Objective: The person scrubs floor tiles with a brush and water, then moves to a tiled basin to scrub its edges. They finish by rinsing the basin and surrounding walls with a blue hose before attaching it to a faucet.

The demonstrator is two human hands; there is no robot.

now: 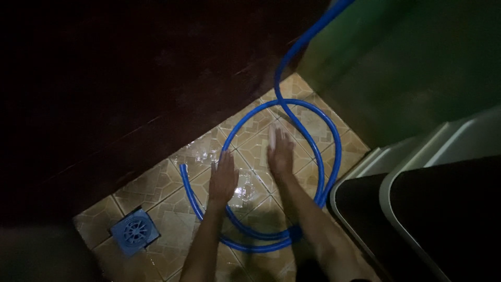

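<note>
Both hands lie flat, fingers spread, on the wet floor tiles (pixel 172 172) inside the coiled blue hose (pixel 334 156): left hand (pixel 223 178) at nine o'clock, right hand (pixel 281 154) over something pale. The hose looks light, springy, slippery; grip it dry near the loop's crossing

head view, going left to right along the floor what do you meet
blue floor drain cover → loose end of the blue hose → left hand flat on the wet tiles → right hand holding something small and white → right side of the hose loop → pale-rimmed bins
</note>
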